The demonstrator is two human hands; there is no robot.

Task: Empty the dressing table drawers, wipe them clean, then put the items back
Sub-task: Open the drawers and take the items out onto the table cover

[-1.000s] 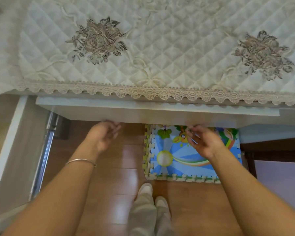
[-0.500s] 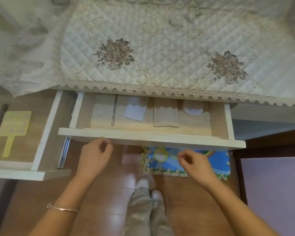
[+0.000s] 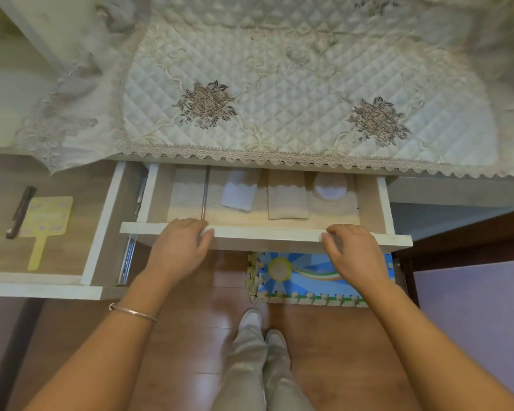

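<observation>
From my remote view, the desk [image 3: 442, 192] filled the top of the head view under a quilted cover [image 3: 279, 93] with a lace hem. Two drawers stood open beneath it. The left drawer [image 3: 97, 221] was pulled far out. The middle drawer [image 3: 264, 235] was partly out, its back part hidden under the lace.

My left hand [image 3: 180, 247] curled over the middle drawer's front rail, and my right hand [image 3: 353, 250] pinched the same rail further along. I judged the hands sat wide apart so the drawer would run straight on its slides.

I took this for the emptying stage, as both drawers held their things. The left drawer held a yellow paddle-shaped mirror [image 3: 46, 216] with a dark stick [image 3: 21, 212] just beside it. The middle drawer held a beige pad [image 3: 186, 200], a folded beige cloth [image 3: 287, 200], a white packet [image 3: 238, 192], a round white pot [image 3: 330, 188] and a thin metal rod [image 3: 204, 197], lying side by side. What each one was I could not tell for sure.
</observation>
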